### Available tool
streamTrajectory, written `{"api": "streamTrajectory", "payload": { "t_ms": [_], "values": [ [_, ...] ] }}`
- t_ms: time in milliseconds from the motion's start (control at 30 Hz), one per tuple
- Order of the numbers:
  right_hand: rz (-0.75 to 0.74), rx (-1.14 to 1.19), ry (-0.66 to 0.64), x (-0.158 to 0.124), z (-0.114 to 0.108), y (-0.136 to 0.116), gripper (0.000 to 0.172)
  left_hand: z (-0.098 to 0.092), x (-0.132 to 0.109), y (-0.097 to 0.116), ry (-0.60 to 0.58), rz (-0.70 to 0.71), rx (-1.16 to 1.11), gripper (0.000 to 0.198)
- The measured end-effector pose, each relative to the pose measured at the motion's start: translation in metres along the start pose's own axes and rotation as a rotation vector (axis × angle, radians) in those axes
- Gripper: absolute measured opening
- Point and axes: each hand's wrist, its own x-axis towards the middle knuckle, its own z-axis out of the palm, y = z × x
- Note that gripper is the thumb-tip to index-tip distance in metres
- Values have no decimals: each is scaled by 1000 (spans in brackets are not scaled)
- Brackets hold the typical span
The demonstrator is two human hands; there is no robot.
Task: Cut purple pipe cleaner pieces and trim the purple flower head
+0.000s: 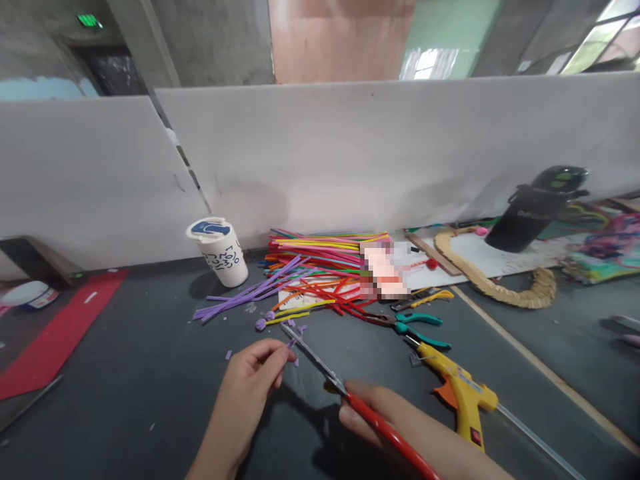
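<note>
My right hand grips red-handled scissors, their blades pointing up-left toward my left hand. My left hand is closed in a pinch on a small purple piece right at the scissor blades. Small purple scraps lie on the dark table just beyond. A pile of colourful pipe cleaners lies further back, with several purple ones fanned out to its left.
A yellow glue gun lies to the right of my right hand. Teal-handled pliers sit behind it. A white lidded cup stands at the back left, a black bin and a braided rope at the right. White partition boards close the back.
</note>
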Motion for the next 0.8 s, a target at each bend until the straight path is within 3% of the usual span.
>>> {"api": "streamTrajectory", "payload": {
  "t_ms": [467, 800],
  "values": [
    [63, -100, 26, 6, 9, 1, 30, 4, 0, -4, -9, 47, 70, 23],
    [57, -38, 27, 5, 10, 1, 29, 5, -1, -6, -39, 89, 117, 28]
  ]
}}
